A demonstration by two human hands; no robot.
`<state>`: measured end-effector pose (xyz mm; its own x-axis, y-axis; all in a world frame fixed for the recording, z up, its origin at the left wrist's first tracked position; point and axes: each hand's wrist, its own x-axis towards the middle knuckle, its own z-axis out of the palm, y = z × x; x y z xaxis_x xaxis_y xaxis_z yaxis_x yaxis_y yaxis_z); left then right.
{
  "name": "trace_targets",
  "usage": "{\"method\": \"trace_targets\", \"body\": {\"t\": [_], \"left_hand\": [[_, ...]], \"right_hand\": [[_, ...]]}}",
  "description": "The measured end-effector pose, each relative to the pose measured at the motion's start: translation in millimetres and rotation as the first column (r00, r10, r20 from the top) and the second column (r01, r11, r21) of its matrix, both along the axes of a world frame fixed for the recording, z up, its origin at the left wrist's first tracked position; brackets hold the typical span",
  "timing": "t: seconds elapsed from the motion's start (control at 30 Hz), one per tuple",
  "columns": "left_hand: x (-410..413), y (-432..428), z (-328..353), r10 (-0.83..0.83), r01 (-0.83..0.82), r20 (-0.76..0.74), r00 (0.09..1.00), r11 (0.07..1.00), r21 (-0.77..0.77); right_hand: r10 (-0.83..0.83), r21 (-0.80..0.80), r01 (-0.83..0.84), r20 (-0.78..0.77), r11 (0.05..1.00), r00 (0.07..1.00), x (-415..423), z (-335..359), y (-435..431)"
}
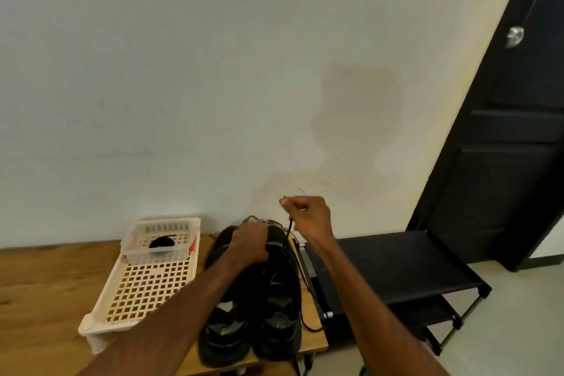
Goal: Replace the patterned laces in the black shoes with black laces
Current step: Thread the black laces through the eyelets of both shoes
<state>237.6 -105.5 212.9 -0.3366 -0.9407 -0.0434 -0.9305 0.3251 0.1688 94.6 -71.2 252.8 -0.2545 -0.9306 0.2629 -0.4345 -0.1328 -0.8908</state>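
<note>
Your left hand [248, 246] grips the pair of black mesh shoes [262, 296] on the wooden table [45, 284]; your right hand [308, 217] pinches the dark patterned lace [300, 272], pulling up. Early days, I'd judge: coiled black laces [161, 243] wait in the white plastic basket [143, 287].

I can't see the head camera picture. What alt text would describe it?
A person's right hand pulls a dark lace up from a pair of black shoes on a wooden table, while the left hand steadies the shoes' far end beside a patterned lace. A cream plastic perforated tray to the left holds a coiled black lace.
</note>
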Motion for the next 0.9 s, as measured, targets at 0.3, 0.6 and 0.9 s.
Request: {"method": "trace_targets", "body": {"t": [0.3,0.6,0.9], "left_hand": [[5.0,-27.3,-20.8,0.045,-0.056,-0.134,0.99,0.995,-0.082],[20.5,-33.5,8.2,0.084,-0.134,-0.304,0.949,0.98,-0.146],[43.5,-47.1,52.0,-0.024,-0.017,-0.465,0.885,0.996,-0.085]], "right_hand": [[0.09,0.247,0.005,-0.371,0.969,0.924,6.2,-92.4,-0.1],[0.048,0.24,0.049,-0.383,0.969,0.923,5.7,-99.7,-3.0],[0.077,0.219,-0.034,-0.19,0.975,0.979,0.3,-84.7,-0.9]]}}
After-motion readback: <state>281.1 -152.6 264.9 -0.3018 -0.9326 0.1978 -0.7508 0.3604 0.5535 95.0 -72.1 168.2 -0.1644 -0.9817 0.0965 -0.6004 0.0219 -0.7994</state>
